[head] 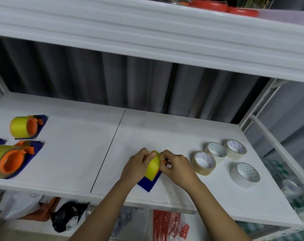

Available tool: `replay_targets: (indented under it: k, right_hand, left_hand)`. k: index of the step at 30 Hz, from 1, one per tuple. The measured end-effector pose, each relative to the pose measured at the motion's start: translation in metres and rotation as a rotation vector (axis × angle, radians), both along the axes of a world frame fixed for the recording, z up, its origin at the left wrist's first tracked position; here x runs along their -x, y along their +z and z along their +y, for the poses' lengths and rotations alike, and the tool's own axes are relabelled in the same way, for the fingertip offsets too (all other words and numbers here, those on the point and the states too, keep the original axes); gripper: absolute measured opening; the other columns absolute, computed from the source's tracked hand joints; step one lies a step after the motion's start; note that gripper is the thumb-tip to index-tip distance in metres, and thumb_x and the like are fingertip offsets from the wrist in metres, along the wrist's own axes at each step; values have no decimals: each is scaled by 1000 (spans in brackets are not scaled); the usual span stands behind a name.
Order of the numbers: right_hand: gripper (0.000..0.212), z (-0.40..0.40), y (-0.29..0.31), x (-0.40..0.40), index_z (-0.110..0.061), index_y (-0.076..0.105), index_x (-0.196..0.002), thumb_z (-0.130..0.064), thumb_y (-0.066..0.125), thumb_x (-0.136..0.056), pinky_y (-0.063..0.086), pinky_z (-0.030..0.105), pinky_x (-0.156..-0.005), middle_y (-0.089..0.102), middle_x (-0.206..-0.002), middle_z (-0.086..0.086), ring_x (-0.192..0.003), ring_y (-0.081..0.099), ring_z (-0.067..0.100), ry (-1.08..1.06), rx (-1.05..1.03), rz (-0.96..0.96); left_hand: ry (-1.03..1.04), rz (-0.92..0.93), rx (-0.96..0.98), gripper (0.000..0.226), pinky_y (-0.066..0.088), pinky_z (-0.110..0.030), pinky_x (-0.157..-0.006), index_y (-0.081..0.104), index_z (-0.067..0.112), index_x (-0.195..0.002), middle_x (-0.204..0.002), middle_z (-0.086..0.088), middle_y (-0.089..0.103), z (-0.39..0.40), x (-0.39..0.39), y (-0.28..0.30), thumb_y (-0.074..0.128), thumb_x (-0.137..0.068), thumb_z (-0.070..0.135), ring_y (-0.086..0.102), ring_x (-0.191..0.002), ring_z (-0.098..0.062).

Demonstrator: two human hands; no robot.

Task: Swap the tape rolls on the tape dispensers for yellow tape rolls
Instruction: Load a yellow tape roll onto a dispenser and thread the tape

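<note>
Near the front edge of the white shelf board [165, 133], just right of its centre seam, both hands work on one yellow tape roll [154, 166] seated on a blue tape dispenser [149, 183]. The left hand [139, 164] curls round the roll's left side; the right hand [175, 165] pinches at its right end, where an orange part [164, 161] peeks out (its fingertips hide exactly what they pinch). The roll's axis runs roughly left to right, between the two hands. Two dispensers with yellow rolls [23, 126] lie at the left edge, the nearer one cut off; four clear tape rolls [203, 162] sit at the right
</note>
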State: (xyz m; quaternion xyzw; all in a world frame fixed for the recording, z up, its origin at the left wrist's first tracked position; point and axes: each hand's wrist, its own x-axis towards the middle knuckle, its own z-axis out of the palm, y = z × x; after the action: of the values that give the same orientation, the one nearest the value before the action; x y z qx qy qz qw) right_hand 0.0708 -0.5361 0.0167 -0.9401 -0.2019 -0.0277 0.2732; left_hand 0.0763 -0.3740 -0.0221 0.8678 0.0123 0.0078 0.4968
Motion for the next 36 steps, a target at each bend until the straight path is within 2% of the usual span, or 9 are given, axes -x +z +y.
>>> replay_targets:
  k: [5,9,12,15,20,24,28,31,36]
  right_hand:
    - [13,0,-1,-6,-17,52,-97,-29,47,-95,50,36,-67,69,-83,4,-74,64,26,-50,22,-2]
    - [10,-1,-1,3,-24,48,-101,-28,47,-93,48,30,-63,68,-84,-2,-65,60,17,-2,-33,23]
    - [11,2,-4,7,-19,49,-103,-27,44,-96,43,31,-61,65,-82,2,-64,56,22,16,0,-15]
    - [12,6,-7,6,-13,48,-103,-19,39,-98,35,32,-57,64,-81,7,-64,52,27,-10,63,-29]
    - [24,11,-6,6,-10,44,-104,0,42,-82,23,32,-54,59,-82,7,-59,38,25,-65,228,-63]
    - [17,11,-6,4,-13,41,-105,-5,41,-89,26,32,-53,60,-77,6,-58,42,26,-82,157,-60]
    - [16,11,-5,9,-17,43,-110,-27,34,-101,38,32,-57,63,-79,4,-64,54,27,-40,51,-46]
    - [20,13,-5,6,-14,46,-103,-31,35,-101,34,31,-58,64,-82,5,-67,55,26,-34,130,-65]
    - [19,16,-6,1,-11,44,-100,-26,33,-102,28,29,-55,62,-83,5,-59,42,21,-69,265,-136]
  left_hand:
    - [5,8,-20,38,38,-30,-61,39,23,-69,-67,0,51,-1,2,-1,40,-93,53,50,-64,-15]
    - [20,-4,11,39,37,-29,-59,38,23,-68,-62,3,48,0,4,-3,40,-94,51,47,-60,-12]
    - [35,-16,41,40,37,-29,-59,39,19,-69,-62,2,48,0,5,-3,41,-93,52,45,-58,-11]
    - [42,-26,38,41,37,-30,-58,40,18,-69,-61,2,49,-1,6,-2,41,-93,52,46,-58,-12]
    - [50,-29,7,42,37,-29,-57,40,20,-68,-60,3,49,-5,5,0,40,-93,54,47,-57,-12]
    - [65,-33,-6,43,39,-30,-58,42,19,-70,-62,1,51,-5,6,-1,38,-93,55,49,-59,-13]
    - [71,-43,-6,41,40,-29,-58,41,22,-68,-61,2,52,-3,6,-1,38,-93,54,51,-59,-12]
    - [76,-47,-12,39,39,-29,-57,41,24,-67,-60,4,51,-5,5,-1,39,-93,54,50,-58,-12]
    - [70,-44,-21,40,39,-28,-57,43,22,-70,-65,0,54,-7,6,-1,38,-93,55,52,-60,-13]
